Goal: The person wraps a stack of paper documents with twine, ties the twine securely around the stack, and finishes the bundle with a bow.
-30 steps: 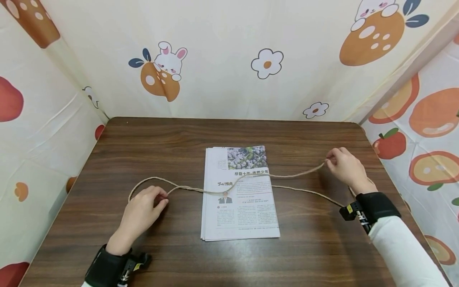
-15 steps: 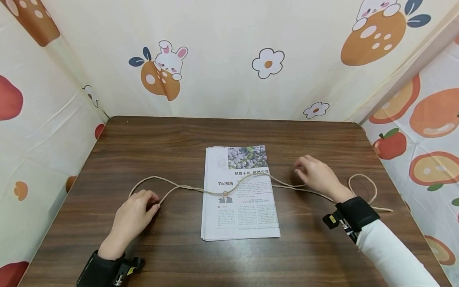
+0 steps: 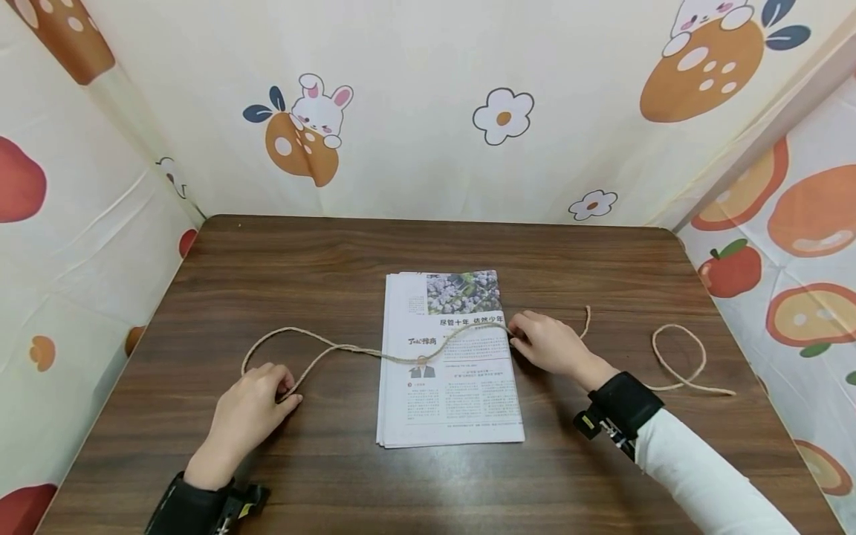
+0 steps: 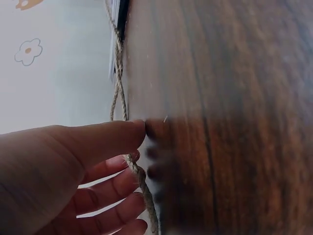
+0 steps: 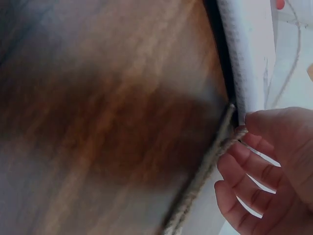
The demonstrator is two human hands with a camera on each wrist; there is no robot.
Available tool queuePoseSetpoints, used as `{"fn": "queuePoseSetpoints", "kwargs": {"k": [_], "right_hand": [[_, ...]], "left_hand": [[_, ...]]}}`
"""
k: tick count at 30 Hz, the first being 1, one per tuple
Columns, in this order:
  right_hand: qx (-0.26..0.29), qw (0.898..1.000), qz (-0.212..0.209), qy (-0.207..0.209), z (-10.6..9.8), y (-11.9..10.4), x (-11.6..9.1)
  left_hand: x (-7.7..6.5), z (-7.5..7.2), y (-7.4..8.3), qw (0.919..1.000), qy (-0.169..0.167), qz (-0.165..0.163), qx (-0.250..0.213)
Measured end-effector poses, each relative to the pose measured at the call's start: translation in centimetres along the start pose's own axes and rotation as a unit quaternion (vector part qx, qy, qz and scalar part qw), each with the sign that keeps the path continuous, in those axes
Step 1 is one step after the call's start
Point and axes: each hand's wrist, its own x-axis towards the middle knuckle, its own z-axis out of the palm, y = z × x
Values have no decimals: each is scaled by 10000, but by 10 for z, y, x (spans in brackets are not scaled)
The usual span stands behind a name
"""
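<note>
One twine cord [image 3: 348, 348], pinched in your left hand [image 3: 246, 410] and your right hand [image 3: 547, 343], lying slack between them across one newspaper stack [image 3: 455, 405], brown wood-grain surface [image 3: 374, 490] beneath, one cord loop [image 3: 704, 357] beyond your right hand.

Newspapers [image 3: 461, 409] on table [image 3: 321, 260], rope [image 3: 401, 360] across them, looping both sides. Left hand [image 3: 247, 409] left of them, right hand [image 3: 551, 345] at their right edge, cloth [image 3: 414, 148] behind.

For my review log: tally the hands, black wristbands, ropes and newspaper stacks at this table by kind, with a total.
Hands: 2
Black wristbands: 2
Rope: 1
Newspaper stack: 1
Total: 6
</note>
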Motion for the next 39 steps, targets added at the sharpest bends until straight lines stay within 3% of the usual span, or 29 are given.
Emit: {"fn": "queuePoseSetpoints", "kwargs": {"k": [4, 10, 15, 20, 30, 35, 39], "right_hand": [[-94, 9999, 117, 27, 0, 1, -2], [-32, 9991, 409, 94, -4, 6, -6], [11, 9999, 152, -30, -1, 4, -7], [-209, 9997, 121, 80, 0, 6, -8], [-429, 9953, 215, 845, -22, 30, -17], [-489, 9940, 262, 942, -31, 41, -22], [-536, 9934, 383, 936, -37, 49, -26]], "left_hand": [[0, -1, 0, 9998, 199, 44, 48], [2, -13, 2, 9966, 787, 210, 106], [12, -27, 8, 9900, 1290, 547, 175], [25, -42, 16, 9834, 1581, 847, 290], [35, -69, 25, 9864, 1398, 792, 347], [40, -71, 23, 9902, 1190, 696, 238], [44, -65, 17, 9955, 777, 524, 99]]}}
